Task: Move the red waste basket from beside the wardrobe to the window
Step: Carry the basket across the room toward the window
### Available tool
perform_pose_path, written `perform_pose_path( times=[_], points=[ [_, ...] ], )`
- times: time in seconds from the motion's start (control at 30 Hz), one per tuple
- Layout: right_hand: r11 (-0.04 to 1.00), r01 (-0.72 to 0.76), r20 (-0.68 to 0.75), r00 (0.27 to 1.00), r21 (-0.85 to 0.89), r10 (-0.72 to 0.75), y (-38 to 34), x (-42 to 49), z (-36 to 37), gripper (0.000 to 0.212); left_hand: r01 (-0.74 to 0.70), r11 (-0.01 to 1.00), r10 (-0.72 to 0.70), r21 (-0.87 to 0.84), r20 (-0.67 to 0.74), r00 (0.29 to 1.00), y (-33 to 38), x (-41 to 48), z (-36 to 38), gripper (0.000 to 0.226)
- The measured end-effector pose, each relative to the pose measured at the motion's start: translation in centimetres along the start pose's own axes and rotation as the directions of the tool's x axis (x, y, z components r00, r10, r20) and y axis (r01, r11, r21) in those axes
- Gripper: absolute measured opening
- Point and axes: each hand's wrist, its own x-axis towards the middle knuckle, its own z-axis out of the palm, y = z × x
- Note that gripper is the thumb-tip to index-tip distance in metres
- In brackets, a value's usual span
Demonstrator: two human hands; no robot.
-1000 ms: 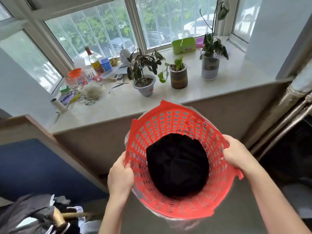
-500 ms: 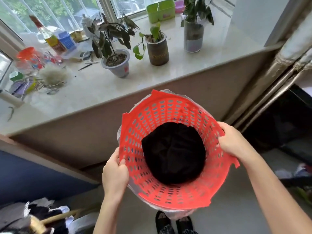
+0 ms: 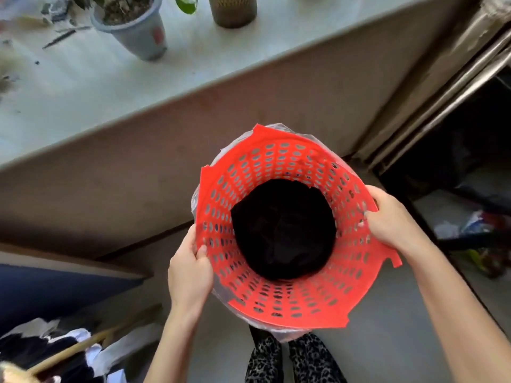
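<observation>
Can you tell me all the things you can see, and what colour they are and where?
basket: one, red with holes, held over the floor below the sill
dark stuff: one lump, black, inside the basket
plastic bag: one, clear, around the basket's outside
window sill: one, pale, top left
plant pots: two, grey and brown, on the sill
pipes: silver, right
slippers: two, spotted, bottom
left hand: one, gripping the left rim
right hand: one, gripping the right rim

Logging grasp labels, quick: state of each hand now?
Left hand: closed on the red waste basket at its left rim.
Right hand: closed on the basket's right rim.
</observation>
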Motion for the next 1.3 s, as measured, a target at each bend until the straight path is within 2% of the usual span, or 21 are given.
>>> perform_pose_path(
  times=[0.17, 0.37, 0.8, 1.13, 1.3],
  points=[
    [1.000, -0.002, -0.021, 1.000, 0.006, 0.002, 2.3, 1.3, 3.8, 0.046, -0.041, 0.998, 0.039, 0.048, 0.041, 0.998, -3.6, 2.2, 2.4, 0.053],
    [0.996, -0.095, -0.044, 0.995, -0.002, 0.094, 6.1, 4.0, 9.3, 0.057, -0.066, 0.994, 0.062, 0.091, 0.039, 0.997, -7.6, 5.5, 5.6, 0.056],
    [0.983, -0.177, -0.090, 0.979, 0.056, 0.182, 14.3, 8.5, 19.8, 0.058, -0.130, 0.977, 0.104, 0.167, 0.154, 0.983, -16.3, 12.4, 12.5, 0.056],
    [0.968, -0.202, -0.090, 0.972, 0.146, 0.216, 19.7, 12.4, 27.1, 0.059, -0.060, 0.978, 0.018, 0.198, 0.209, 0.978, -22.5, 16.7, 18.8, 0.048],
    [0.958, -0.218, -0.068, 0.970, 0.185, 0.234, 22.9, 14.1, 30.2, 0.052, -0.017, 0.983, -0.031, 0.181, 0.261, 0.965, -25.8, 18.8, 21.6, 0.047]
  ],
)
